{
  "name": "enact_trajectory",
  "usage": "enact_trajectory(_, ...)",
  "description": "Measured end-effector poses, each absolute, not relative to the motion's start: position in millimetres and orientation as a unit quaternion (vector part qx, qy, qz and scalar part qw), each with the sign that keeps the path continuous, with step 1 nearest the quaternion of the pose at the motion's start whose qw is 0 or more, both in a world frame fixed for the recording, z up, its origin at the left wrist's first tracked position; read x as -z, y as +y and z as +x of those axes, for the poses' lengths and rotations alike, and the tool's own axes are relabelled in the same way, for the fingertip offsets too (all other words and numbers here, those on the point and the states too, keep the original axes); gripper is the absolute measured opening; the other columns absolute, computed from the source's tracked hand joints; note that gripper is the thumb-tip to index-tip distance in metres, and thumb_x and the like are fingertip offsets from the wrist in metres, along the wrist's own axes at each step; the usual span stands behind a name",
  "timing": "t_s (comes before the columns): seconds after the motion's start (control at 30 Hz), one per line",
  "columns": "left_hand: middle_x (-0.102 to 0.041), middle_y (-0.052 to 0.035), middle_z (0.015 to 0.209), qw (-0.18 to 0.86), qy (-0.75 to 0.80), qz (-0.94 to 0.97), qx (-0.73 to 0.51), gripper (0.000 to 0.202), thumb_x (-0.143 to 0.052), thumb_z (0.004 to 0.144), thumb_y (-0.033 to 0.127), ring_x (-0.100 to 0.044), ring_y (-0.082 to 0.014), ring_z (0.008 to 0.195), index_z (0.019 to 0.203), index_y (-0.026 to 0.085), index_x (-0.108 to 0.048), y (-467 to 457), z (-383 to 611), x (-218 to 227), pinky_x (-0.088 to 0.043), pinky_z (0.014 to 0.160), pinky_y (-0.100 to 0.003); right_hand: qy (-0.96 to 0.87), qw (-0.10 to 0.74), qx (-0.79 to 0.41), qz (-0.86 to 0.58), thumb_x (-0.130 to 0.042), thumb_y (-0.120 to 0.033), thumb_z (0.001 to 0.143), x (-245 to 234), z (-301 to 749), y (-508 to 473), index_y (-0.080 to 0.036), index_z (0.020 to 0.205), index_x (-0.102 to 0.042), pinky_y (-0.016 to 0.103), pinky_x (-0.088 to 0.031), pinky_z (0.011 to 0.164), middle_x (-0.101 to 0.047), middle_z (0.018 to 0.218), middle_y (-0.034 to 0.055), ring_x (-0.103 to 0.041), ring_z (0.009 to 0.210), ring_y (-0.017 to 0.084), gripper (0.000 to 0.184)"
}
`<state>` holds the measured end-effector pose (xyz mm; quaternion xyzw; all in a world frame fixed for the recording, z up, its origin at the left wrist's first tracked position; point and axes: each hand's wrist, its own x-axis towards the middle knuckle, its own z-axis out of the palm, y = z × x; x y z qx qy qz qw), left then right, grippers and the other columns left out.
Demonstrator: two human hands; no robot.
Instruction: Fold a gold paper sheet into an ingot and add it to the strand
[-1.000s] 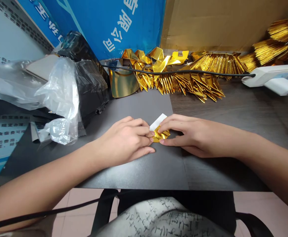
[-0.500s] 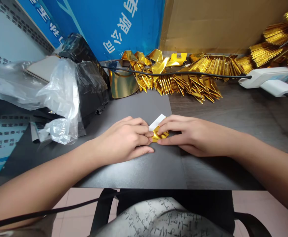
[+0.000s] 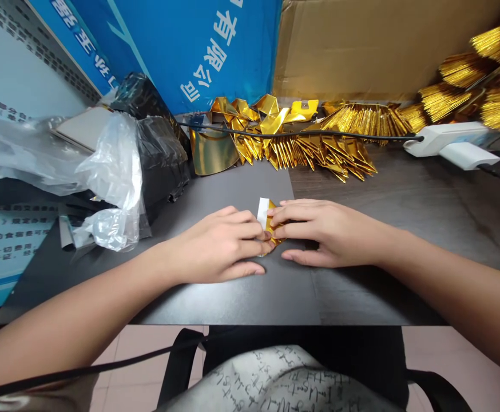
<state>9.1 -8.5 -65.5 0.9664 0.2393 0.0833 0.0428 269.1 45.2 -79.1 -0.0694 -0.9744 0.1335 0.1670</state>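
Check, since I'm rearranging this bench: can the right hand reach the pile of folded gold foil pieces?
Probably yes. The right hand sits on a small gold foil fold, with only dark tabletop between it and the pile of folded gold foil pieces. A thin black cable crosses its far part.

The head-worn view looks forward and down from above and behind the hands, fairly close to them. The left hand and right hand sit near mid-frame, with the worktop stretching beyond them and floor tiles showing nearer the wearer.
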Motion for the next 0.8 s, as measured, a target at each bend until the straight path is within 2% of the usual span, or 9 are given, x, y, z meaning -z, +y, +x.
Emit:
enact_trajectory(0.07,-0.072,-0.0017,0.114,0.053,0.250,0.959,-0.117,0.036,-0.054,0.099,0.050,-0.061,-0.0141,0.103,0.117,0.024,-0.071,-5.1,6.9,67.0,-0.039,0.084,-0.030,-0.970,0.178,-0.139,-0.093,-0.056,-0.031,0.101,84.0,266.8,42.2,-0.017,0.109,-0.072,0.039,-0.054,0.103,-0.068,0.117,0.0097,-0.066,0.114,0.021,0.023)
enact_trajectory(0.13,-0.072,-0.0008,0.111,0.055,0.252,0.956,-0.136,0.035,-0.058,0.096,0.053,-0.061,-0.0138,0.101,0.106,0.024,-0.074,-1.3,4.1,66.9,-0.039,0.083,-0.029,-0.963,0.197,-0.145,-0.112,-0.054,-0.029,0.103,89.1,264.7,40.5,-0.016,0.101,-0.073,0.036,-0.056,0.097,-0.068,0.115,0.0103,-0.068,0.109,0.020,0.024)
enact_trajectory(0.23,-0.073,-0.0019,0.104,0.057,0.222,0.967,-0.115,0.038,-0.060,0.093,0.057,-0.061,-0.0155,0.103,0.100,0.023,-0.075,-1.4,4.5,64.4,-0.038,0.083,-0.030,-0.952,0.212,-0.186,-0.118,-0.055,-0.028,0.102,92.3,262.4,40.6,-0.017,0.092,-0.074,0.033,-0.056,0.094,-0.067,0.113,0.0098,-0.069,0.104,0.018,0.024)
enact_trajectory(0.3,-0.072,-0.0028,0.099,0.065,0.185,0.975,-0.099,0.040,-0.061,0.092,0.058,-0.061,-0.0161,0.103,0.100,0.022,-0.074,-8.2,9.9,62.9,-0.038,0.083,-0.030,-0.949,0.193,-0.238,-0.081,-0.057,-0.026,0.101,90.3,261.2,40.1,-0.017,0.092,-0.073,0.030,-0.055,0.093,-0.067,0.113,0.0091,-0.068,0.101,0.016,0.021)
enact_trajectory(0.4,-0.070,-0.0040,0.093,0.054,0.125,0.985,-0.104,0.047,-0.059,0.091,0.063,-0.059,-0.0171,0.092,0.094,0.018,-0.072,-27.6,23.7,63.0,-0.039,0.080,-0.033,-0.938,0.136,-0.318,-0.006,-0.058,-0.022,0.101,84.6,259.3,34.7,-0.016,0.094,-0.071,0.028,-0.055,0.093,-0.067,0.108,0.0076,-0.067,0.102,0.014,0.016)
enact_trajectory(0.47,-0.066,-0.0034,0.085,0.012,0.102,0.986,-0.130,0.040,-0.062,0.093,0.056,-0.056,-0.0172,0.082,0.080,0.018,-0.068,-42.5,33.0,64.7,-0.038,0.075,-0.034,-0.931,0.111,-0.347,0.024,-0.059,-0.019,0.099,81.6,257.7,28.3,-0.016,0.092,-0.068,0.029,-0.055,0.094,-0.066,0.107,0.0070,-0.066,0.104,0.015,0.013)
enact_trajectory(0.53,-0.062,-0.0025,0.077,-0.015,0.088,0.985,-0.147,0.026,-0.067,0.092,0.036,-0.053,-0.0172,0.076,0.073,0.019,-0.064,-54.7,39.7,67.2,-0.036,0.069,-0.035,-0.931,0.104,-0.348,0.038,-0.058,-0.016,0.099,80.4,255.7,22.2,-0.016,0.089,-0.066,0.030,-0.054,0.097,-0.066,0.110,0.0084,-0.065,0.108,0.016,0.013)
enact_trajectory(0.6,-0.059,-0.0012,0.072,-0.023,0.096,0.981,-0.164,0.023,-0.068,0.088,0.022,-0.050,-0.0168,0.069,0.067,0.020,-0.059,-61.8,43.2,70.1,-0.032,0.063,-0.035,-0.934,0.106,-0.337,0.046,-0.058,-0.015,0.099,80.7,253.7,18.4,-0.015,0.089,-0.066,0.031,-0.053,0.100,-0.066,0.112,0.0102,-0.064,0.110,0.018,0.012)
enact_trajectory(0.8,-0.057,-0.0006,0.068,-0.003,0.117,0.973,-0.200,0.026,-0.067,0.087,0.020,-0.050,-0.0152,0.065,0.062,0.021,-0.058,-62.8,44.5,75.5,-0.037,0.060,-0.035,-0.941,0.124,-0.310,0.046,-0.054,-0.018,0.101,82.8,251.3,18.4,-0.019,0.089,-0.064,0.036,-0.053,0.101,-0.067,0.103,0.0059,-0.065,0.103,0.016,0.015)
